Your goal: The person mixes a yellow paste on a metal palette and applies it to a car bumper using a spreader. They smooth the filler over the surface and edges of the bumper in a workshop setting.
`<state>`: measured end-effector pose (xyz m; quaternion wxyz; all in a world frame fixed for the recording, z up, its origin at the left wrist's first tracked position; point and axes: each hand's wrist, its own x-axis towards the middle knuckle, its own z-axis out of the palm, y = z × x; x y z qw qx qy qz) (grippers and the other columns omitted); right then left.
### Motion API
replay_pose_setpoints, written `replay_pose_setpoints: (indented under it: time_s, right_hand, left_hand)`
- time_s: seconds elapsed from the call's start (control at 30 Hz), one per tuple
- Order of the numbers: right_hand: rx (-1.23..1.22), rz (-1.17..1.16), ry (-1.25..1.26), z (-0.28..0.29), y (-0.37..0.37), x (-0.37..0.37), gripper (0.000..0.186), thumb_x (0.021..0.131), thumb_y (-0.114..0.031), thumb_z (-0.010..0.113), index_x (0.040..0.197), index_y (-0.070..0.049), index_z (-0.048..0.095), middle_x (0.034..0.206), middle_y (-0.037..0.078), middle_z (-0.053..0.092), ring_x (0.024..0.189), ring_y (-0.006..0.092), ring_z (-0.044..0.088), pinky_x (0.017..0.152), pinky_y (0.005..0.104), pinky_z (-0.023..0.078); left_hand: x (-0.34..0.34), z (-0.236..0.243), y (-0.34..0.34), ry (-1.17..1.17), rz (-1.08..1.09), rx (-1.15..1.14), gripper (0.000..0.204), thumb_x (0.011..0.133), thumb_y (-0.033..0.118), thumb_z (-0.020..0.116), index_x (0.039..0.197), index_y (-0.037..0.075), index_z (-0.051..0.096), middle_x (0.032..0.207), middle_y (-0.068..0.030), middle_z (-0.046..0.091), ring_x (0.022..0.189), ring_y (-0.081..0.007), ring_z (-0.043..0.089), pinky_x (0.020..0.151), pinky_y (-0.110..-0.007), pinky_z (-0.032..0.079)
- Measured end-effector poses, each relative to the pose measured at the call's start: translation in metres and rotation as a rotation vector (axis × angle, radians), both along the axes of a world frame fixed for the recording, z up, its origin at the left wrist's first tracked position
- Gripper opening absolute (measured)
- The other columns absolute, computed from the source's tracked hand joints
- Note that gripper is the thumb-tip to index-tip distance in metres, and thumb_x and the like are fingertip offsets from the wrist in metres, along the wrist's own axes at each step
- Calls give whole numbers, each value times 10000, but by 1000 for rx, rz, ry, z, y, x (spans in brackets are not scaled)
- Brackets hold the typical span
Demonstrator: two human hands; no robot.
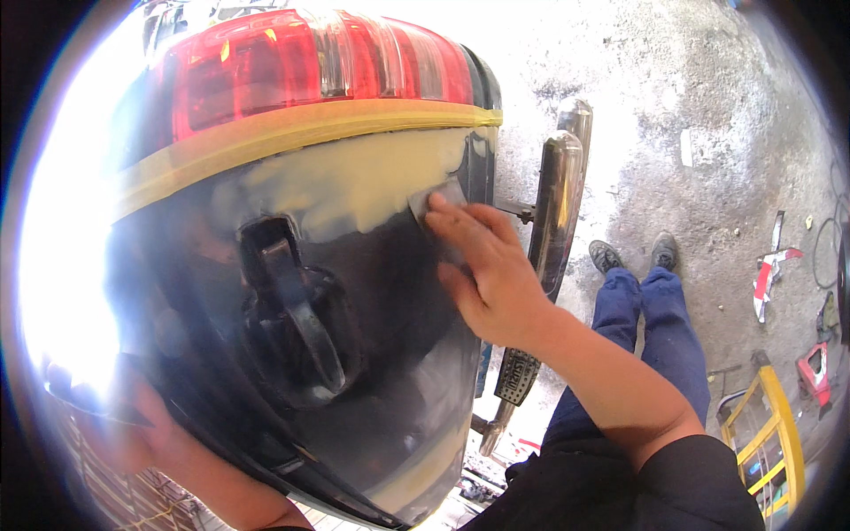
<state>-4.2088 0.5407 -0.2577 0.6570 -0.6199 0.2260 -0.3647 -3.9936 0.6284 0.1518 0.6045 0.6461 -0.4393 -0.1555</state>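
Note:
A black vehicle panel (398, 301) fills the middle of the view, with a recessed handle (305, 319) in it. Tan body filler (345, 177) is smeared over the panel's upper part, below a strip of yellow masking tape (310, 122) that runs under the red and clear tail light (310, 62). My right hand (491, 274) presses a small grey sheet, which looks like sandpaper (425, 205), against the filler's right edge. At the lower left, my left hand (133, 434) is by the panel's far-left edge; glare and blur hide its fingers.
A chrome tubular bar (558, 203) with a black step pad (516, 376) stands out right of the panel. Rough concrete floor (708, 106) lies beyond. At the right are a yellow metal frame (784, 434), a red-and-white scrap (768, 279) and a red piece (813, 372).

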Motion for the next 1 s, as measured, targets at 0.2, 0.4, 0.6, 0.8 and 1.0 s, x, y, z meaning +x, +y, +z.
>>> replay_pose_setpoints:
  time_s: [0.2, 0.4, 0.6, 0.8, 1.0]
  right_hand:
    - [-24, 90, 2, -6, 3, -21, 579, 840, -3, 649, 1402, -25, 514, 1448, 159, 539, 1275, 367, 507, 1105, 440, 386]
    - [271, -34, 48, 0, -39, 2, 550, 909, -63, 599, 1448, -48, 490, 1346, 192, 556, 1271, 333, 505, 1107, 397, 384]
    - [78, -47, -1, 37, -1, 1, 554, 849, -29, 616, 1393, -20, 516, 1412, 179, 555, 1233, 391, 509, 1052, 460, 402]
    - [-8, 127, -33, 39, 14, -32, 505, 852, -25, 627, 1343, 19, 519, 1458, 197, 527, 1256, 416, 513, 1085, 485, 384]
    - [-41, -8, -398, 88, -31, -50, 504, 881, -45, 644, 1371, 4, 540, 1435, 214, 564, 1251, 406, 551, 1090, 483, 391]
  left_hand:
    - [0, -10, 7, 8, 37, 19, 493, 1050, 192, 467, 1488, -25, 406, 1315, -153, 564, 1090, -188, 602, 905, -321, 503]
    - [-5, -17, 9, 17, 51, 31, 497, 1052, 199, 468, 1489, -29, 405, 1324, -157, 565, 1098, -190, 606, 913, -322, 506]
    - [-7, -16, 7, 13, 58, 26, 502, 1053, 205, 469, 1490, -32, 404, 1333, -160, 565, 1107, -192, 611, 921, -324, 509]
    - [-8, -31, 6, 13, 96, 60, 507, 1054, 212, 470, 1491, -36, 403, 1342, -164, 566, 1115, -193, 615, 929, -326, 511]
    - [-42, -61, -18, -5, 158, 137, 512, 1055, 219, 470, 1492, -39, 401, 1351, -167, 567, 1124, -195, 619, 937, -327, 514]
